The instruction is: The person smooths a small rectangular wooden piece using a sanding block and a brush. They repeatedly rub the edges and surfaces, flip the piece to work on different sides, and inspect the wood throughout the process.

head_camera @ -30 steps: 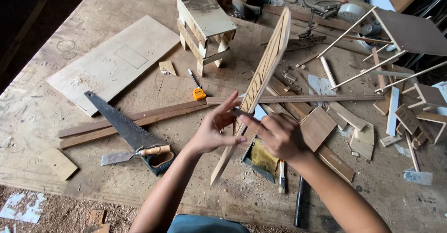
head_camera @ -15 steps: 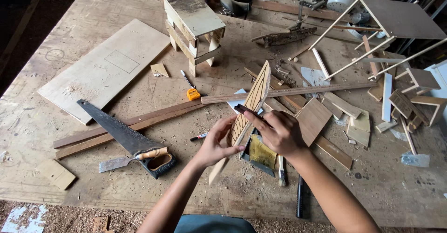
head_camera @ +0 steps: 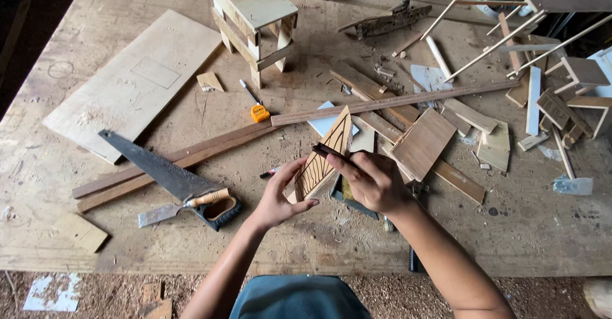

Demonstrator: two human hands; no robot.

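Wood strip (head_camera: 325, 159), flat with dark lines drawn on its face, is tilted up off the surface (head_camera: 95, 242), near end low, probably to present the face for marking. Left hand (head_camera: 280, 195) grips its lower edge, thumb under, fingers curled on the side. Right hand (head_camera: 373, 182) is closed around a dark marker (head_camera: 331, 155), tip on the strip, wrist bent down. Left of the fingers lies a handsaw (head_camera: 169, 179); beyond them an orange tape measure (head_camera: 259, 112), long battens (head_camera: 191, 156), then a small wooden stool frame (head_camera: 252, 19).
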